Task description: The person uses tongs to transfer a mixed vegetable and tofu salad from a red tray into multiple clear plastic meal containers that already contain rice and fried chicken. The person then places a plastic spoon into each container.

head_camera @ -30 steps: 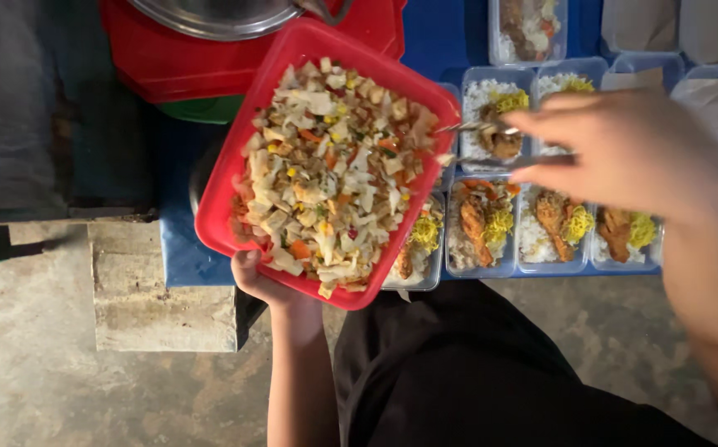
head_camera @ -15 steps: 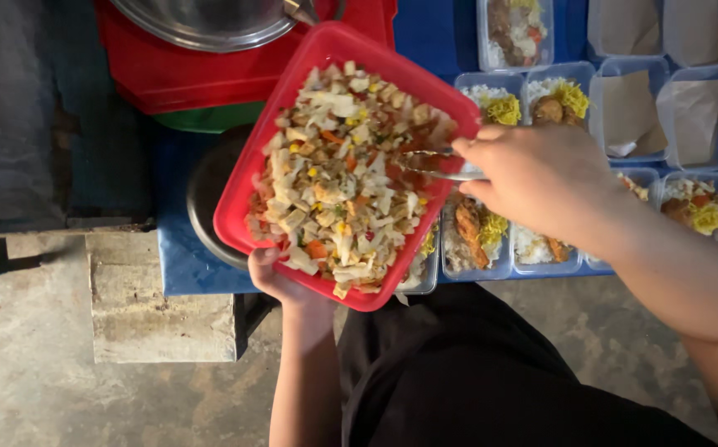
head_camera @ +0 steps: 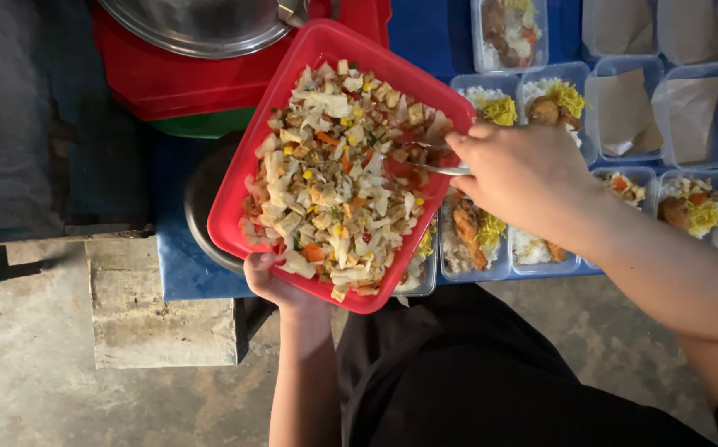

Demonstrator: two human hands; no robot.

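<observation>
The left hand (head_camera: 272,281) is gripping the near rim of a red square tray (head_camera: 247,194) of mixed chopped vegetables, at its 6 o'clock edge. The right hand (head_camera: 525,174), at the tray's 3 o'clock, is closed around a metal spoon (head_camera: 425,157) dipping into the vegetables, above filled meal boxes (head_camera: 475,240).

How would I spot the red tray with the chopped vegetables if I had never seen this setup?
Find the blue table lined with clear meal boxes. At its near edge the left hand holds up a red tray, where the right hand dips a metal utensil. It is the only red, square, tilted dish heaped with pale chopped vegetables.
</observation>
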